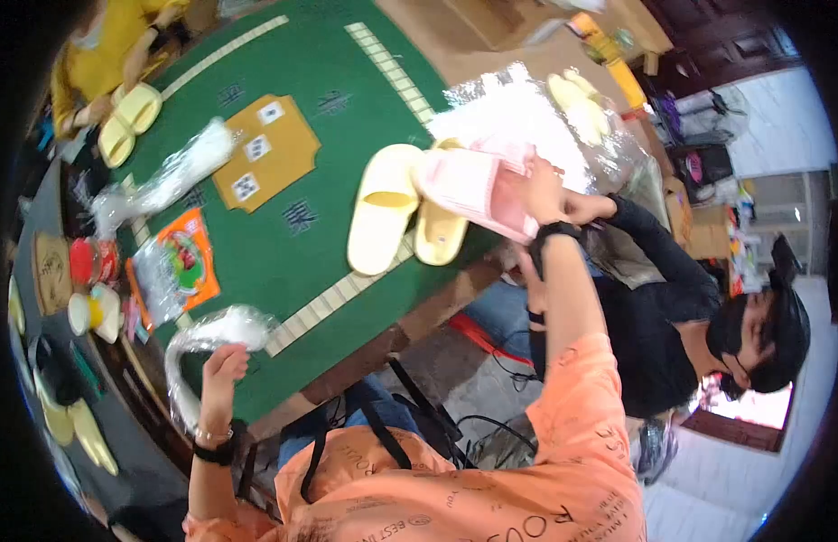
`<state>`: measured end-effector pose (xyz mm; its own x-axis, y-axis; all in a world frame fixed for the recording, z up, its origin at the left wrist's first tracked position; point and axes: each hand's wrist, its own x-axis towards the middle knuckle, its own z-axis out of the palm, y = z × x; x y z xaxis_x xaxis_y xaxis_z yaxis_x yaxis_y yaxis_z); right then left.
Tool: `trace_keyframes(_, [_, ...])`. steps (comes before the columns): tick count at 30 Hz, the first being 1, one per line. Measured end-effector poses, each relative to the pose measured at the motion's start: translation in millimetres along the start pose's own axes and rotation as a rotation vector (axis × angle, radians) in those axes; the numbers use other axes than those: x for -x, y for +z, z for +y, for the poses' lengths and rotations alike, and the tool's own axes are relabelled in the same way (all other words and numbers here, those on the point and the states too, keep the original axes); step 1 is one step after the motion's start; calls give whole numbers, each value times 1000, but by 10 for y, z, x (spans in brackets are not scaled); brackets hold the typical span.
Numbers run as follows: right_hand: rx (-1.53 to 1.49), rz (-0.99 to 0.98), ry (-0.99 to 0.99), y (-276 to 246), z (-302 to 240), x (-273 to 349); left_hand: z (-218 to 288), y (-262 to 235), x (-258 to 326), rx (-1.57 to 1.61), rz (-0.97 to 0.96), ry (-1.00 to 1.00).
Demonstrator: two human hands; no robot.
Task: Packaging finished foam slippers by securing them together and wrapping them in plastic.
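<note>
Near the green table's front edge, left hand closed on a clear plastic bag, contents unreadable. Right of it, yellow slippers lie on the table. Right hand grips a pink slipper over that table's right corner, fingers partly hidden.

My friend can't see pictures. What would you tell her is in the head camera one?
A person in an orange shirt holds a clear crinkly plastic bag in the left hand and a pair of pink foam slippers in the right hand. They lean over a green felt table where pale yellow foam slippers lie. Another person in black sits beside them.
</note>
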<state>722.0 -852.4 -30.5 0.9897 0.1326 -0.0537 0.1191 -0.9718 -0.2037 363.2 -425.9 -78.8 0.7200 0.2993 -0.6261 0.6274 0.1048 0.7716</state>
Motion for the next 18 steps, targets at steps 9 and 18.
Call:
trace_keyframes(9, [-133,10,-81,1089,-1167,-160,-494,-346,64,137,131,-41])
trace_keyframes(18, [-112,473,-314,1150,-944,-243,-511,-356,-5,-872,568,414])
